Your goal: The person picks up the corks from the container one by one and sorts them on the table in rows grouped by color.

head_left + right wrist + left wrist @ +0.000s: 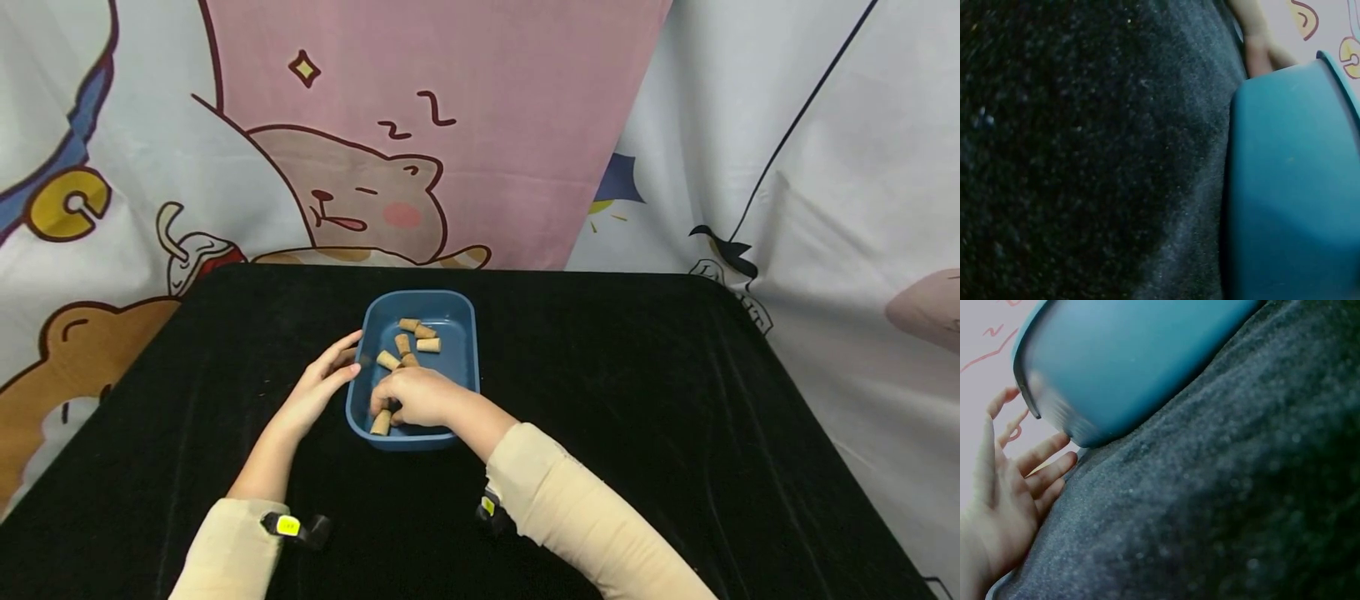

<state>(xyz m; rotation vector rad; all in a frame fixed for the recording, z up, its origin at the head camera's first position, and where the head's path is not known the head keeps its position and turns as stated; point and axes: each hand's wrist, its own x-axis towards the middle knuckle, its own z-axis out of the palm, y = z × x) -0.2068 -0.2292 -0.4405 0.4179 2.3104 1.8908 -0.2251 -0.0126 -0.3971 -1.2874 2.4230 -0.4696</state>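
Observation:
A blue rectangular tray [474, 350] holds several tan cork stoppers, one of them a pale cork [428, 345] near the far end. My right hand [420, 395] reaches into the near part of the tray. Its bent fingers and thumb lie on either side of the upper end of a cork stopper [381, 422] and seem to pinch it. At the tray's left side is my left hand [317, 387], fingers extended and fingertips at the outer wall. In the left wrist view, that hand [1013, 494] has its palm away from the tray. The right wrist view does not show the right hand.
Black cloth [637, 417] covers the table around the tray. Behind the table hangs a curtain [525, 125] with cartoon prints. Each sleeved forearm wears a small dark camera strap, such as the left strap [288, 525].

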